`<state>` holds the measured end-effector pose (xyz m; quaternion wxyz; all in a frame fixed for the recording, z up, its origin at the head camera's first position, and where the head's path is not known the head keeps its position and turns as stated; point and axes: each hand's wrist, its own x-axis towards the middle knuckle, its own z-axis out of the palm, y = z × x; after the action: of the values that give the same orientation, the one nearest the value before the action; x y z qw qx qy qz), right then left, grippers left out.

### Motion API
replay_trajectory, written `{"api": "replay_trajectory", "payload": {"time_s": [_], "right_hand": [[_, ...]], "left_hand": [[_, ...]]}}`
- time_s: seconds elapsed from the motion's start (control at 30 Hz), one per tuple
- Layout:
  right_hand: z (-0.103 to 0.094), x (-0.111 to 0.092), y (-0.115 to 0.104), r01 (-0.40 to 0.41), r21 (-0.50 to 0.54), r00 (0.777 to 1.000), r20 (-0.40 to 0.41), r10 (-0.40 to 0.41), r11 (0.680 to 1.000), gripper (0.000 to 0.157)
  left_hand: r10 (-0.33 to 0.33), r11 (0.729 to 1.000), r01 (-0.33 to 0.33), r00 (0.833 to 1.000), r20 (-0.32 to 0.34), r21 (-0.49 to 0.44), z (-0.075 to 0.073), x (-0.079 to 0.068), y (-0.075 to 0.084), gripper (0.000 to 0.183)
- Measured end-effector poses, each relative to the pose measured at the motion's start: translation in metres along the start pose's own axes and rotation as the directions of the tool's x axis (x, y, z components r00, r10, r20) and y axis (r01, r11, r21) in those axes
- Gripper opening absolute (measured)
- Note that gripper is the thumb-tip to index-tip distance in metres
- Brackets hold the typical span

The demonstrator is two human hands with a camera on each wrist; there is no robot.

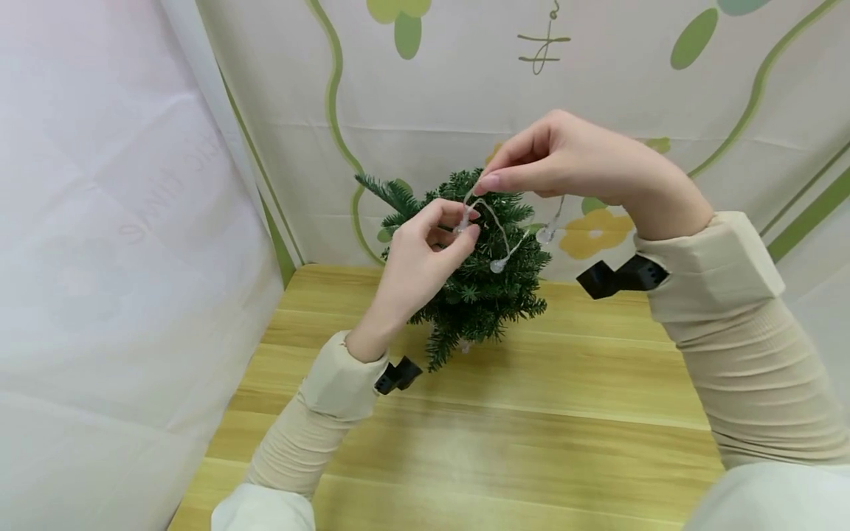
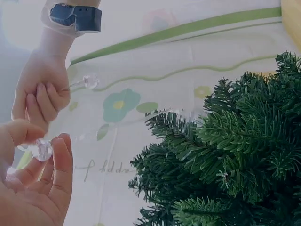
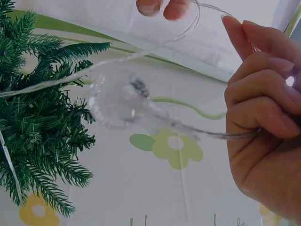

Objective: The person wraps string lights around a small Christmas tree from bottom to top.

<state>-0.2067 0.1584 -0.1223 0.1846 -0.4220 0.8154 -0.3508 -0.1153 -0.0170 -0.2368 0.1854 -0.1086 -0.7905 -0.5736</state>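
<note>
A small green artificial Christmas tree stands on the wooden table, with both hands above and in front of it. My left hand holds a clear bulb of a string light between thumb and fingers. Just above and to the right, my right hand pinches the thin transparent wire between thumb and index finger. Another bulb hangs below the right hand, its wire running into the curled fingers. A further bulb dangles in front of the branches. Part of the string among the branches is hidden.
The wooden table reaches toward the person's body. Behind the tree hangs a white cloth with flowers and green lines, and a white cloth wall closes the left side. Black wrist cameras sit on both cuffs.
</note>
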Motion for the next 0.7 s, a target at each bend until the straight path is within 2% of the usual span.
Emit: {"api": "replay_trajectory", "payload": {"time_s": [0.2, 0.43, 0.57, 0.7], "right_hand": [[-0.006, 0.002, 0.013, -0.049, 0.057, 0.999, 0.009, 0.048, 0.997, 0.020], [-0.020, 0.004, 0.044, 0.026, 0.224, 0.999, 0.031, -0.034, 0.974, 0.023], [-0.026, 0.007, 0.062, 0.056, 0.391, 0.997, 0.020, -0.070, 0.918, 0.020], [-0.026, 0.011, 0.073, 0.067, 0.559, 0.998, -0.036, -0.057, 0.826, 0.015]], "left_hand": [[-0.010, 0.999, 0.007, 0.995, -0.100, -0.035, -0.013, 0.002, -0.006, 0.023], [-0.004, 0.999, -0.007, 0.977, -0.212, -0.049, -0.029, 0.007, -0.015, 0.023], [0.018, 0.998, -0.033, 0.957, -0.291, -0.047, -0.033, 0.012, -0.020, 0.022], [0.048, 0.996, -0.018, 0.928, -0.370, 0.085, -0.033, 0.017, -0.023, 0.021]]}}
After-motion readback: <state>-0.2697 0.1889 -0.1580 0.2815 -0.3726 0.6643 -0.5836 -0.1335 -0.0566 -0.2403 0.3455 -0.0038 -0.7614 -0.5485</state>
